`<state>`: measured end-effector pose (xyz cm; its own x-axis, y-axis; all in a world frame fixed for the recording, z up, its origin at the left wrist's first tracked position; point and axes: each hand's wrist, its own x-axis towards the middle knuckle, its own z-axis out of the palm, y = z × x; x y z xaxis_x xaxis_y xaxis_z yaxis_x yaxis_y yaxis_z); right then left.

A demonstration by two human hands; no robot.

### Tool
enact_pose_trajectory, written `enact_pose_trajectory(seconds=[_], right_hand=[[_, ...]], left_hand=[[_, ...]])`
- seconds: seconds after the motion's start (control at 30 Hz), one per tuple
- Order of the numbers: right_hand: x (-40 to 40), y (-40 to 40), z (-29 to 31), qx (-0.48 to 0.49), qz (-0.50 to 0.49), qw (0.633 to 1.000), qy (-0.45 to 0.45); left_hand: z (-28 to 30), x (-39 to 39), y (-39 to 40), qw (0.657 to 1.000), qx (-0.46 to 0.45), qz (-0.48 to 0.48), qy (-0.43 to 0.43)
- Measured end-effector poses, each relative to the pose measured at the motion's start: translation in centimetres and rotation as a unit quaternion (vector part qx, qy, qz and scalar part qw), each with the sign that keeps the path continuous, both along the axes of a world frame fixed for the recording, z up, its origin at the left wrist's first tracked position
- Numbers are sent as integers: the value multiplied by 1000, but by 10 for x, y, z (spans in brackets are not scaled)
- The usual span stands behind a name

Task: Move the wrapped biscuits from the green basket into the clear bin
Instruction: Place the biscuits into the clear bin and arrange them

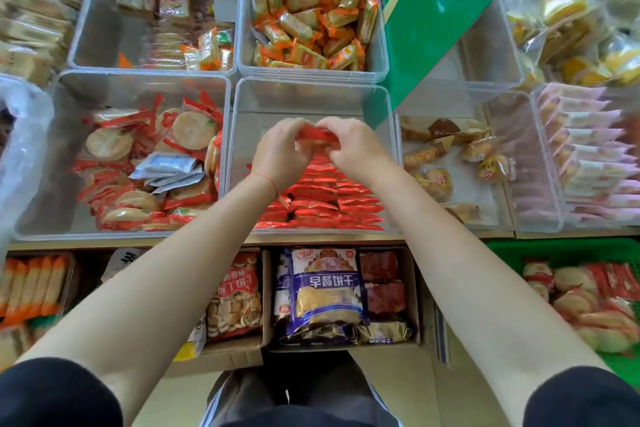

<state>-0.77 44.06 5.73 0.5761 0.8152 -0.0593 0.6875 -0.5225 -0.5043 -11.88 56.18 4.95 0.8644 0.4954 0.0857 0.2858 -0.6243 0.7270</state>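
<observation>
Both my hands are inside the clear bin (313,97) in the middle of the shelf. My left hand (282,152) and my right hand (353,147) together grip a bunch of red-wrapped biscuits (317,135) above the bin's bare far half. Below my wrists, rows of the same red wrapped biscuits (322,198) stand packed in the near half of the bin. The green basket (519,250) sits low at the right edge, holding more red-wrapped round biscuits (588,295).
Clear bins surround the middle one: round red-wrapped crackers (138,163) on the left, orange-wrapped snacks (311,17) behind, small cakes (450,156) on the right. A green bag (429,10) leans at the back right. Cardboard boxes of bagged biscuits (322,295) stand below the shelf.
</observation>
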Motion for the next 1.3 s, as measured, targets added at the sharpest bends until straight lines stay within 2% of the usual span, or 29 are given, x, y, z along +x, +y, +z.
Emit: enact_pose_trajectory(seconds=[0.07,0.13,0.2,0.23,0.37,0.53,0.67,0.83,0.97,1.13,1.3], right_hand=[[7,-1,-2,1,-45,996,-79],[16,-10,-4,-5,-77,981,-178],[20,-17,-5,-61,-95,966,-234],[20,-18,-6,-101,-90,963,-233],[13,-17,-17,-204,-48,960,-185],[5,-7,-33,-290,-33,944,-151],[7,0,-42,-390,-19,920,-25],[20,10,-45,-316,-63,942,93],[24,18,-45,-322,-109,923,181],[33,37,-52,-296,-138,931,163],[28,34,-64,-387,-107,895,197]], left_hand=[[-7,-1,16,993,117,10,30],[-16,-11,39,963,221,50,148],[-26,-24,59,936,257,73,231],[-31,-31,65,929,258,69,257],[-41,-42,66,939,177,64,288],[-42,-37,60,943,147,105,278],[-45,-37,62,947,148,109,263],[-47,-37,62,950,155,114,245],[-47,-36,62,951,158,114,242],[-48,-36,62,952,152,118,239],[-49,-37,62,952,152,117,240]])
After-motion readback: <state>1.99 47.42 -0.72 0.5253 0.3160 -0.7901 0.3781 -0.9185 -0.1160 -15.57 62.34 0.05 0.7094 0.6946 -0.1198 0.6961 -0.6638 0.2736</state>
